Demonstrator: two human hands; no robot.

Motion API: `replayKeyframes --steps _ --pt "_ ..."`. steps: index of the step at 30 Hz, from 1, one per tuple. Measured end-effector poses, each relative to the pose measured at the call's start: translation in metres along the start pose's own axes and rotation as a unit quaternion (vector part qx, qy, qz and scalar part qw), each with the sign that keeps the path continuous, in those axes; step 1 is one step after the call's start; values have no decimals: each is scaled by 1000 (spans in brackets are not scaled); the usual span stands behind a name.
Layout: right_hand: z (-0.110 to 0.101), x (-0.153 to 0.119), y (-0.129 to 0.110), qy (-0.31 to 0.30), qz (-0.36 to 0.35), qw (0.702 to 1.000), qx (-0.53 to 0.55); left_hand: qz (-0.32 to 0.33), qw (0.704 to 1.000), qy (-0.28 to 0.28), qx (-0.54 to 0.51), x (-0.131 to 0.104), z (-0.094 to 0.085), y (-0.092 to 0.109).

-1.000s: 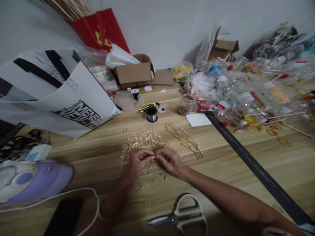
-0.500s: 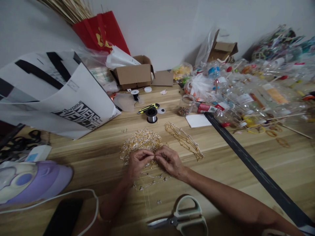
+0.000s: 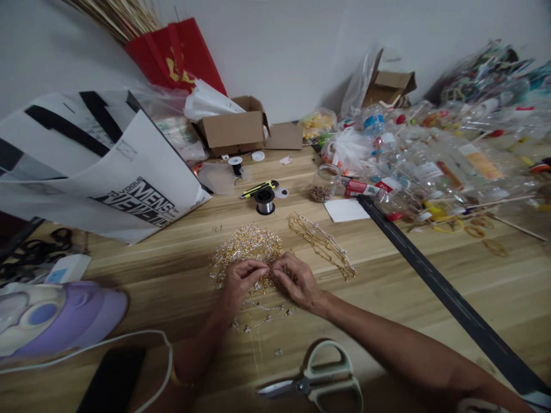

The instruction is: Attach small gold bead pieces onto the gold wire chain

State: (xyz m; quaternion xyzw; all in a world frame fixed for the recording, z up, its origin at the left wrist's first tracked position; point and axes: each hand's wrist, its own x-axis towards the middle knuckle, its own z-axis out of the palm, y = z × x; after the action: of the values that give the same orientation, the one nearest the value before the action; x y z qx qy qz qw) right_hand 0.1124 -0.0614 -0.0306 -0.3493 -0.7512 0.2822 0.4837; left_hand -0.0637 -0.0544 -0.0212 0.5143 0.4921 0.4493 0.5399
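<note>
Just in front of a heap of gold and silver beaded chain [image 3: 247, 244], my left hand [image 3: 244, 279] is closed in a pinch. My right hand [image 3: 297, 279] pinches beside it, fingertips nearly meeting the left ones. Whatever sits between the fingertips is too small to make out. A silver chain [image 3: 269, 317] lies curved on the table below both hands. Several gold and silver strands [image 3: 322, 246] are laid out to the right of the heap. Nearer the front edge are the scissors [image 3: 318, 381] and a few tiny clear pieces [image 3: 278, 352].
Behind the heap stand a wire spool [image 3: 265, 202] and a yellow cutter [image 3: 258, 189]. A bead jar [image 3: 323, 184] is beside white paper [image 3: 346, 210]. Plastic bottles [image 3: 430, 172] crowd the right, beyond a black strip [image 3: 447, 298]. A white bag [image 3: 142, 172] and phone [image 3: 112, 378] lie left.
The fingertips of my two hands have moved slightly apart. Both hands remain in nearly the same place by the heap.
</note>
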Motion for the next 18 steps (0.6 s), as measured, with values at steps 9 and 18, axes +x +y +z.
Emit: replayKeyframes --steps 9,18 --pt "0 -1 1 3 -6 1000 3 2 1000 0 -1 0 0 -1" --pt "-1 0 -1 0 -17 1000 6 12 1000 -2 -3 1 1 -2"
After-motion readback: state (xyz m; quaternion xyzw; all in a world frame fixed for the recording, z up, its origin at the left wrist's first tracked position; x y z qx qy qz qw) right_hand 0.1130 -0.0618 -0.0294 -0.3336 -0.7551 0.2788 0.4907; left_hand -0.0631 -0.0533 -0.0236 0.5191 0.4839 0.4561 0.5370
